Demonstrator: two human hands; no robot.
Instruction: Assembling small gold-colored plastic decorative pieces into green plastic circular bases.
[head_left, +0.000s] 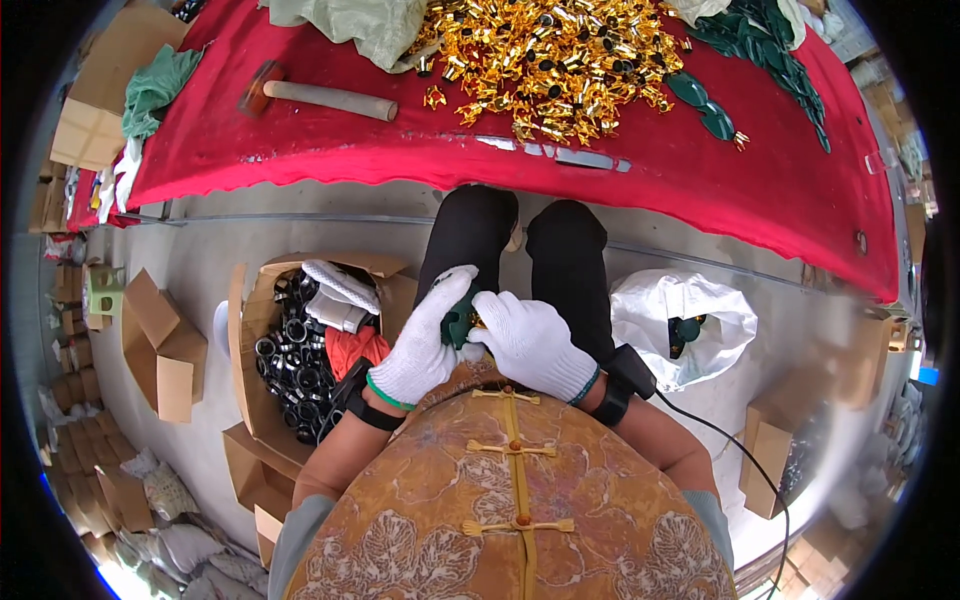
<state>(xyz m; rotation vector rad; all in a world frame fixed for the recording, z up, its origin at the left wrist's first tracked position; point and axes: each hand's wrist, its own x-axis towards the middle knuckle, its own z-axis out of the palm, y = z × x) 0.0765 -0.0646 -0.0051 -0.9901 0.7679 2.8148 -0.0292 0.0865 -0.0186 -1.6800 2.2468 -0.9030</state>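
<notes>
Head view, looking down over the lap. Both hands wear white knit gloves and meet just above the knees on one small dark green piece (459, 322). Left hand (428, 340) is curled around the piece from the left, fingers closed over its top. Right hand (533, 343) presses in from the right, fingers bent; a gold bit shows in the gap between the two hands. The piece is mostly covered, so its long axis and the way it points cannot be told.

Count: one green piece in hand, two gloved hands, one dark band on each wrist.

Red table (300, 150) ahead carries one heap of gold pieces (550, 65), a row of green leaf shapes (775, 55) at the far right, and one mallet (320, 97) lying on its side, head to the left. Open cardboard box (236, 350) on the floor to the left holds many black rings. White bag (650, 310) on the right has green pieces inside.
</notes>
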